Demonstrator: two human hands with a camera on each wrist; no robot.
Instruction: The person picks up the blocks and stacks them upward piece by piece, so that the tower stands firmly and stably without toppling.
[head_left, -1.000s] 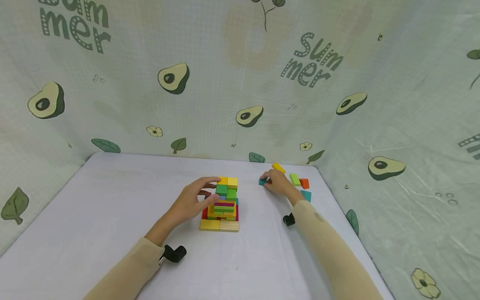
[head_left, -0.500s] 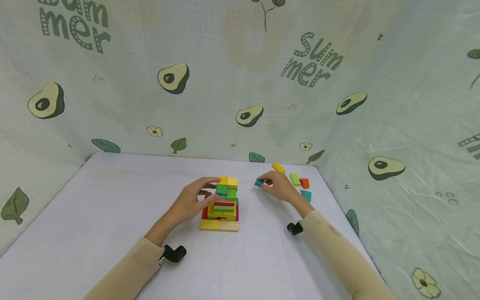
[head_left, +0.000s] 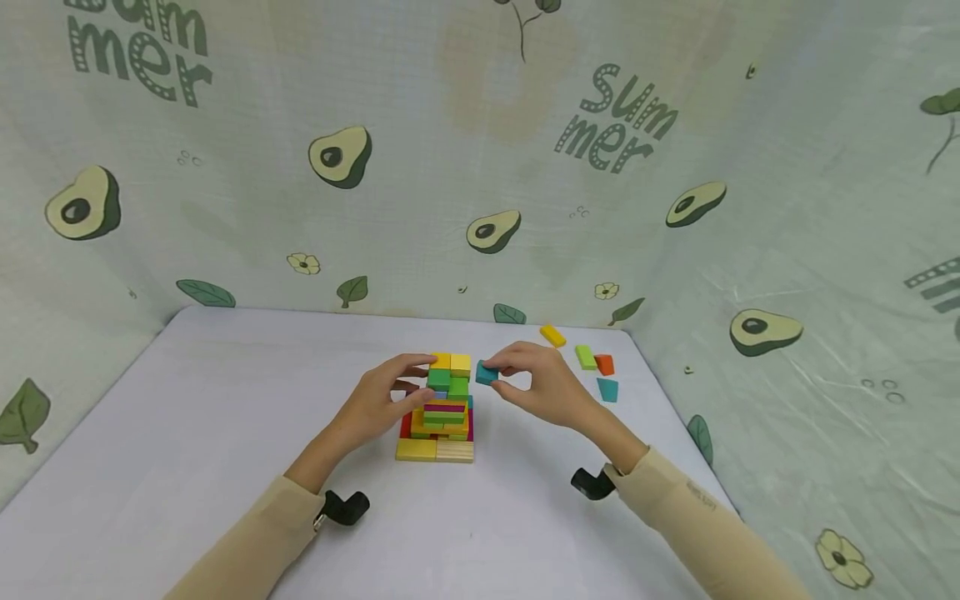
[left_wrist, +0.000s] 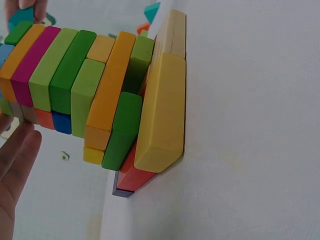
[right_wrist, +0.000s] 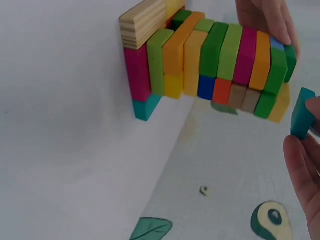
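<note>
A tower of colourful wooden blocks [head_left: 447,417] stands on the table, built in many layers on a yellow and bare-wood base. At its left side is my left hand [head_left: 381,398], with the fingers extended and the fingertips resting on the upper layers. My right hand [head_left: 546,387] pinches a teal block [head_left: 487,373] between thumb and fingers. This block is in the air just right of the tower's top, apart from it. In the right wrist view, the teal block [right_wrist: 301,115] shows a small gap from the yellow top block [right_wrist: 281,104].
Loose blocks lie at the table's back right: a yellow block [head_left: 552,336], a light green block [head_left: 586,357], an orange-red block [head_left: 604,364] and a teal block [head_left: 608,389]. A patterned cloth [head_left: 420,283] hangs behind the white table [head_left: 225,400].
My right hand has lifted the teal block off the table at the right and carried it left, close to the tower's top. The left hand has stayed at the tower.
</note>
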